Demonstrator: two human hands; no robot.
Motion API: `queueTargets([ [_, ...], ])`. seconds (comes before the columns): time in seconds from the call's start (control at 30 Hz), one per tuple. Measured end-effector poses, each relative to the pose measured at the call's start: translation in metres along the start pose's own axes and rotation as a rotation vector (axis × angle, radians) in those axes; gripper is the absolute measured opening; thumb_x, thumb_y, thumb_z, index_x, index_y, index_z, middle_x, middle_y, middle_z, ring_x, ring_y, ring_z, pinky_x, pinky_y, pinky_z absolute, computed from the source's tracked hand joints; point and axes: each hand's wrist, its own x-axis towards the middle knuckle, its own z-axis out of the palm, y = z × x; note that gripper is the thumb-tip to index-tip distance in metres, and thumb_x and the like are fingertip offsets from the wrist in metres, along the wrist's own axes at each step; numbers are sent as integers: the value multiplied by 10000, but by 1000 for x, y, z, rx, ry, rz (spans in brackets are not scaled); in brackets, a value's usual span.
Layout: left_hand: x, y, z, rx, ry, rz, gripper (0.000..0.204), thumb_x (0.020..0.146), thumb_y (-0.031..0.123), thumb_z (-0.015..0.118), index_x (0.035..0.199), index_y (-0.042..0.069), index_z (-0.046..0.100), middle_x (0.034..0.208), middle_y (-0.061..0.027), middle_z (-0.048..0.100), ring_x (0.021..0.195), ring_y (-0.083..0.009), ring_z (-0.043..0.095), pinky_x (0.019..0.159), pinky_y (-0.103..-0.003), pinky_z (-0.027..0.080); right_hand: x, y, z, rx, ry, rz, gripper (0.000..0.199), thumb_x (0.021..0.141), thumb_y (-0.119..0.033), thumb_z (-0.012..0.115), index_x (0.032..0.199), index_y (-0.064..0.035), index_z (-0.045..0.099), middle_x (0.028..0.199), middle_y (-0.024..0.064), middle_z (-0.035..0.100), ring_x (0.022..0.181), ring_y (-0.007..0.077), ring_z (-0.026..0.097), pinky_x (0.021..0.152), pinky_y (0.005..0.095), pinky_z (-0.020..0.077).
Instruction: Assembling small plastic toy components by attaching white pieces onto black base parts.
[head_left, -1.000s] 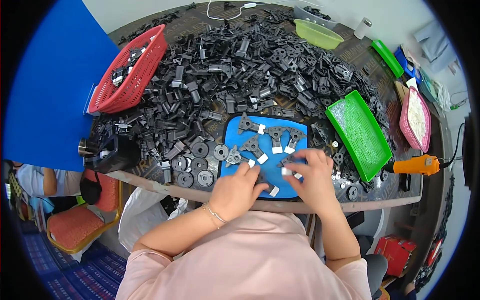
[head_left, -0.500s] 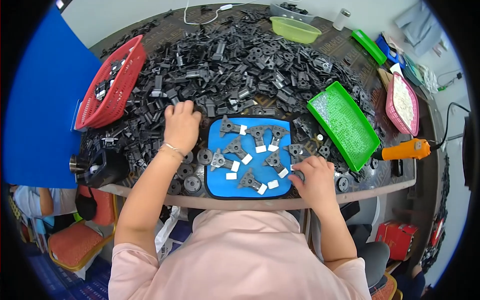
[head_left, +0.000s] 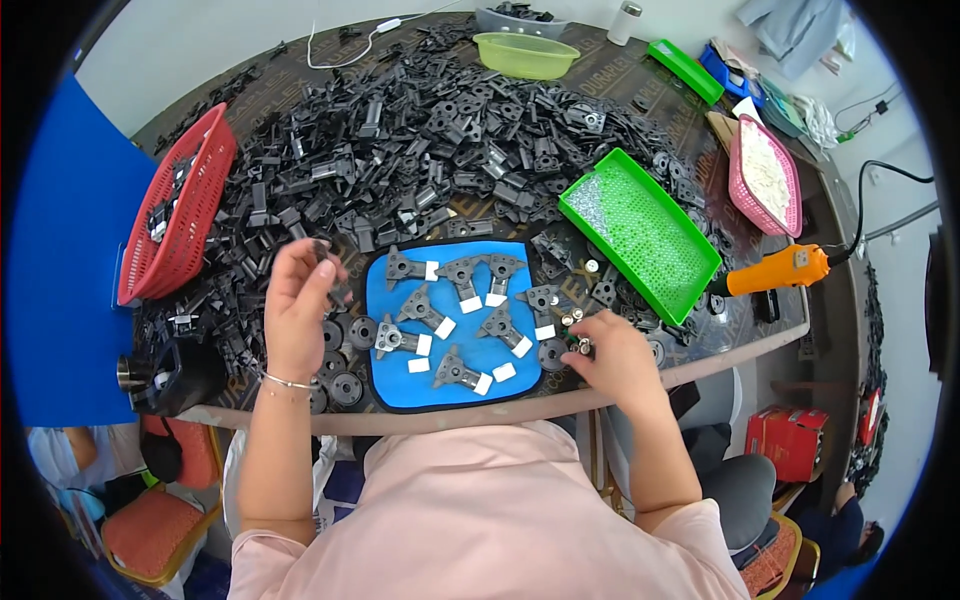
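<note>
My left hand point(head_left: 298, 305) is raised at the near edge of a heap of black plastic parts point(head_left: 400, 150). Its thumb and fingers pinch a small black plastic part point(head_left: 322, 252), partly hidden and blurred. To the right of a blue mat point(head_left: 428, 375), my right hand point(head_left: 622, 362) has its thumb and fingertips closed around small silver round pieces point(head_left: 584, 346). Several black brackets with white end blocks lie on the mat, among them one bracket point(head_left: 462, 372) near the front. A loose white block point(head_left: 503, 372) rests beside it.
Black discs point(head_left: 345, 388) lie left of the mat. A green perforated tray point(head_left: 640, 240) stands to the right, beside an orange electric screwdriver point(head_left: 775, 272). Red basket point(head_left: 180, 205) at left, pink basket of white pieces point(head_left: 765, 180) at right, yellow-green bowl point(head_left: 525, 55) at back.
My left hand has come up from the heap, turned, with a black part in its fingers. My right hand has left a white block for the silver pieces. The whole view has shifted.
</note>
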Motion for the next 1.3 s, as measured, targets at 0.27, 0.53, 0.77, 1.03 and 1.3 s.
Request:
queueTargets([
  [0.27, -28, 4, 47, -60, -186, -355, 351, 765, -71, 694, 1055, 50, 536, 917, -26, 629, 858, -103, 588, 781, -237, 498, 37, 7, 8, 80, 201, 11, 240, 757, -157, 739, 956, -42, 669, 876, 120, 615, 724, 288, 621, 684, 374, 504],
  [0.53, -50, 12, 43, -120, -146, -516, 356, 740, -74, 704, 967, 87, 482, 951, -18, 490, 817, -136, 584, 604, -283, 556, 93, 18, 5, -137, 206, -60, 326, 805, 11, 535, 1087, -113, 641, 1083, 84, 596, 921, 316, 628, 788, 423, 511],
  [0.77, -54, 8, 34, -96, -162, -408, 387, 749, -35, 721, 1049, 85, 510, 957, -44, 544, 734, -104, 547, 538, -216, 477, 85, -7, -7, -92, -66, -44, 115, 789, -159, 673, 894, -125, 706, 870, 94, 630, 859, 309, 643, 728, 416, 514],
  [1.03, -53, 5, 42, -339, -102, -510, 340, 858, 32, 635, 1177, 84, 528, 1050, -111, 624, 903, -151, 610, 679, -264, 513, 99, -8, 12, -175, 151, 56, 286, 829, -290, 667, 1054, -116, 700, 890, 113, 657, 825, 312, 652, 718, 418, 528],
  [1.3, -56, 7, 43, -327, -205, -459, 387, 846, -44, 583, 1209, 77, 524, 1141, -126, 587, 978, -190, 599, 763, -298, 519, 124, -4, 26, -388, 186, 131, 235, 768, -272, 715, 835, -53, 661, 833, 125, 662, 757, 311, 668, 670, 405, 540],
])
